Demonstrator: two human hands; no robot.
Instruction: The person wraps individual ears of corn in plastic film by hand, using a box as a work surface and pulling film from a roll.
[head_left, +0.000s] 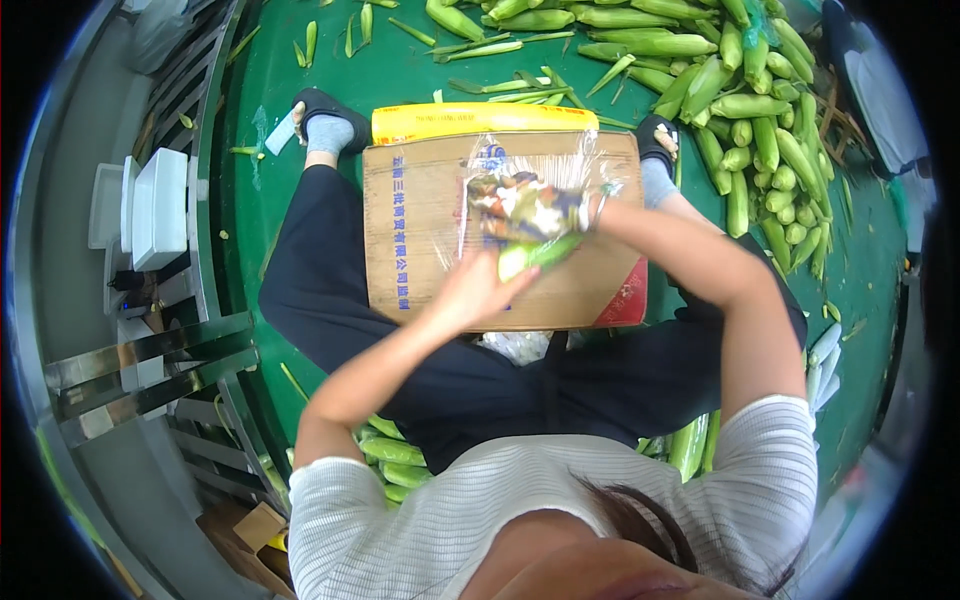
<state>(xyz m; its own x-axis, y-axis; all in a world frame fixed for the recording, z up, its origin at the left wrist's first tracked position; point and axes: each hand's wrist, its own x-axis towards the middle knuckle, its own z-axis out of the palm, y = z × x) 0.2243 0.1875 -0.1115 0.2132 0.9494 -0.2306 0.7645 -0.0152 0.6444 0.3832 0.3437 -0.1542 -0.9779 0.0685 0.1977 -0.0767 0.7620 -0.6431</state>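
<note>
My bare left hand (474, 287) is around the pale end of a green ear of corn (551, 253), which lies tilted over a cardboard box (420, 225). My right hand (529, 206), in a patterned glove, is just beyond the corn and blurred by motion. Clear plastic film (600, 169) stretches over the box top around the glove. Whether the gloved fingers grip the film cannot be made out. A yellow box of wrap (484, 120) rests along the far edge of the cardboard box, between my feet.
A large heap of corn in green husks (765, 142) lies at the far right. Loose husk leaves (517, 84) are scattered on the green floor (300, 217). More corn (394, 451) sits behind my left leg. White foam trays (160, 210) stand by the metal rails at left.
</note>
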